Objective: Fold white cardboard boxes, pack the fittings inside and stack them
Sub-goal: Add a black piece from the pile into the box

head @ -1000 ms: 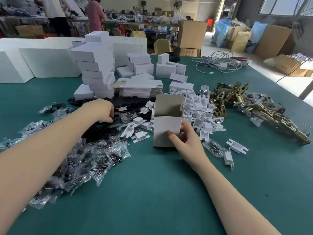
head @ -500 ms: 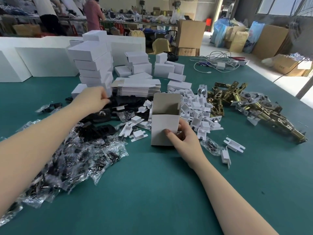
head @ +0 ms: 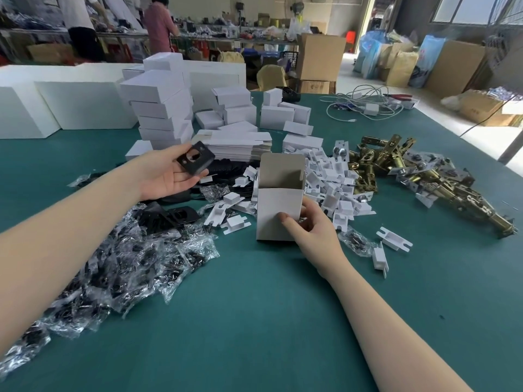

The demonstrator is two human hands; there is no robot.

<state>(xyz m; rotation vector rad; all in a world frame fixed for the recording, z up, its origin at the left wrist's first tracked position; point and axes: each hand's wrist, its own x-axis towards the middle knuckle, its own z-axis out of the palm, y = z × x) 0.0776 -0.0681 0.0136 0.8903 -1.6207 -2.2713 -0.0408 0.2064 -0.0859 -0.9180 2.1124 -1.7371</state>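
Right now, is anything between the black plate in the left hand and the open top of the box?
Nothing visible does. The black plate is held up left of the open box, whose raised flap stands at the far side.

daylit workshop, windows (head: 467,8) upper right, pale floor (head: 441,120), brown cartons (head: 319,56), cluttered benches (head: 215,38) behind

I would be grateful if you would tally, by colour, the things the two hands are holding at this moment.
Black: 1, the plate held by the left hand.
White: 1, the open box held upright by the right hand.
Total: 2.
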